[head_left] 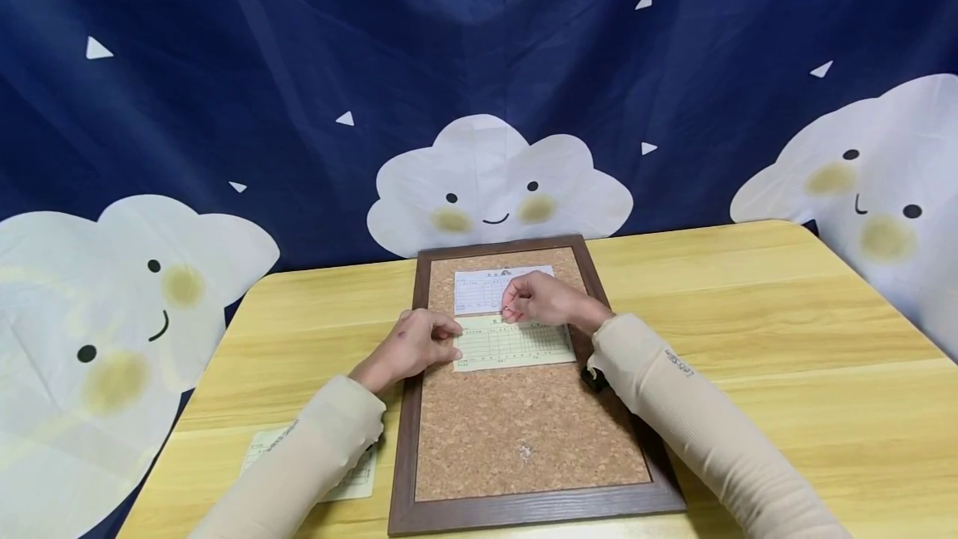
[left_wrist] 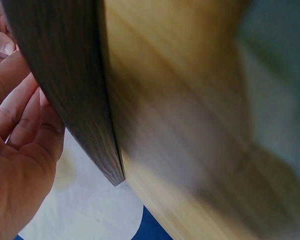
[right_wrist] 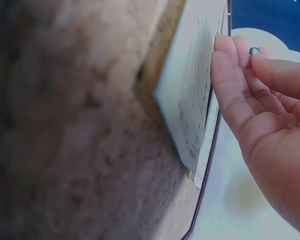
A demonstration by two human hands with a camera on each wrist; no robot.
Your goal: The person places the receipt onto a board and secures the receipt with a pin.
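Observation:
A framed corkboard point(head_left: 524, 406) lies on the wooden table. Across its upper half are a white printed form point(head_left: 473, 293) and, just below, a pale yellow printed form point(head_left: 494, 348). My left hand point(head_left: 414, 344) touches the yellow form's left edge, thumb and index fingertips apart. Over the seam between both forms, my right hand point(head_left: 549, 299) pinches a small silver thumbtack point(right_wrist: 255, 51) between thumb and finger. In the right wrist view the other fingers of that hand extend beside the yellow form point(right_wrist: 185, 100). The tack's point is hidden there.
More pale forms point(head_left: 359, 479) lie on the table point(head_left: 314, 314) left of the board, partly under my left forearm. A small pale worn patch point(head_left: 525, 452) marks the lower cork. The dark wooden frame point(head_left: 539, 507) rims the board. Behind hangs a blue cloud-print curtain point(head_left: 419, 40).

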